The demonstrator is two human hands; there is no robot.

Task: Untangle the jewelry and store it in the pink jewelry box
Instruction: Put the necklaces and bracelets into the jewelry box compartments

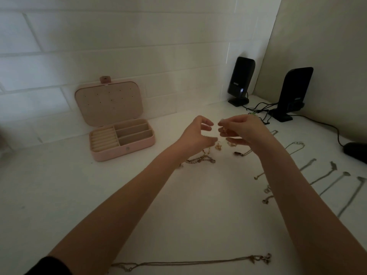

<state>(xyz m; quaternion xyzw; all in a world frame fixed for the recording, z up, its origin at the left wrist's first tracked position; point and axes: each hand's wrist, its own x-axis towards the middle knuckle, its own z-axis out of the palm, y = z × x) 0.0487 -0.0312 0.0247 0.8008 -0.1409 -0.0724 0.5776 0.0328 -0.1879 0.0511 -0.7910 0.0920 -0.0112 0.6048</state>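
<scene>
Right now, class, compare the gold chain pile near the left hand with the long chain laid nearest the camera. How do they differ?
The gold chain pile is bunched and tangled in a heap; the long chain is stretched out in a nearly straight line. The pile sits mid-table beneath the left hand; the long chain lies at the near edge, away from both hands. Both lie on the white table, outside the pink jewelry box.

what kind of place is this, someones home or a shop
Most likely a home desk or counter in a room corner: a white tabletop against a white brick-pattern wall, two black desktop speakers with cables, and a computer mouse at the right edge.
</scene>
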